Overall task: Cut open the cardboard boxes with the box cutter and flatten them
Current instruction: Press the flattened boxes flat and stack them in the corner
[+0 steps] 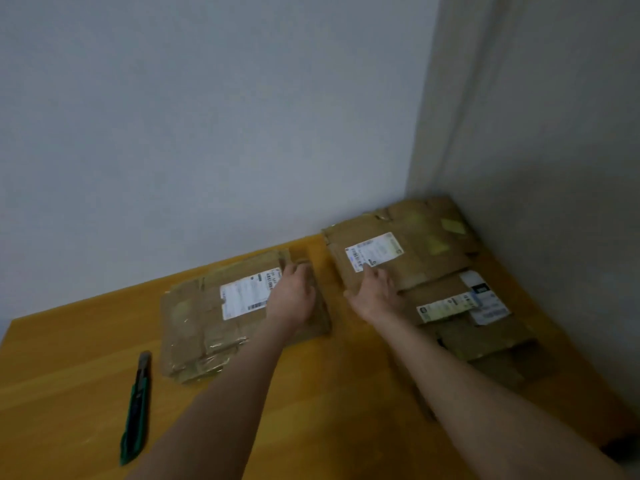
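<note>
The person is leaning over the desk (329, 393) with both arms stretched out. The right grip (375, 292) is lying flat on the corner box (415, 261), with its fingers straight and holding nothing. I think it is pressing the cardboard down so that it is lying flat and not popping up. The near box (491, 341) is lying just in front of the corner box, touching it, and is showing some paper labels. These two are sitting close to the walls (207, 116), likely so that they are out of the way.

The left grip (294, 296) is resting on the right end of the left box (204, 317). This box is lying by itself, with a strip of bare desk between it and the corner box. The fingers are reaching its far edge, but it is blurry there. I cannot tell if they are curling round the edge or lying loose. The person may be getting ready to slide this box over to the others.

The box cutter (136, 407) is lying on the desk, left of the left box and well apart from both grips. Nobody is touching it. Every box I am seeing is looking flat, so I am guessing the cutting is done and only tidying is left.
</note>
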Action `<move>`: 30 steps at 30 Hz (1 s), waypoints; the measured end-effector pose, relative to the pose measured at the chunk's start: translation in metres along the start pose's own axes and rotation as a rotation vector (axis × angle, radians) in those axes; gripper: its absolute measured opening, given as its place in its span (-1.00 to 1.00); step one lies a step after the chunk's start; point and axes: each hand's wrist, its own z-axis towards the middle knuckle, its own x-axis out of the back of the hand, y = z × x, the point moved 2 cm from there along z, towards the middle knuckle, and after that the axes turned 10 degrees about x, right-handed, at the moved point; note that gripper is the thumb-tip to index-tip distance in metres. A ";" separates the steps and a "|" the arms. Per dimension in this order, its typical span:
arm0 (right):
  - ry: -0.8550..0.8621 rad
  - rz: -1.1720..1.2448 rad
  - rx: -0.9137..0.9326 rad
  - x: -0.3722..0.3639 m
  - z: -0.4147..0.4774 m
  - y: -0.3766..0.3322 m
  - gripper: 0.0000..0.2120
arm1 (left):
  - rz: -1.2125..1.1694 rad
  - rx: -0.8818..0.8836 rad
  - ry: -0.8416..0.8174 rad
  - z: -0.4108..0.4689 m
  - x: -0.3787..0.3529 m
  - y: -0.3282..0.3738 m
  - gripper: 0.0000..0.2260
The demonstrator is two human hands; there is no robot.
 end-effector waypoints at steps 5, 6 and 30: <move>0.003 -0.019 -0.121 0.037 0.011 0.086 -0.27 | -0.410 0.313 -0.247 -0.003 -0.067 0.068 -0.30; 0.007 -0.022 -0.126 0.045 0.015 0.103 -0.25 | -0.525 0.404 -0.275 -0.001 -0.077 0.075 -0.31; 0.239 0.659 -0.218 0.160 0.076 0.213 -0.41 | -1.252 0.627 -0.260 0.003 -0.060 0.122 -0.77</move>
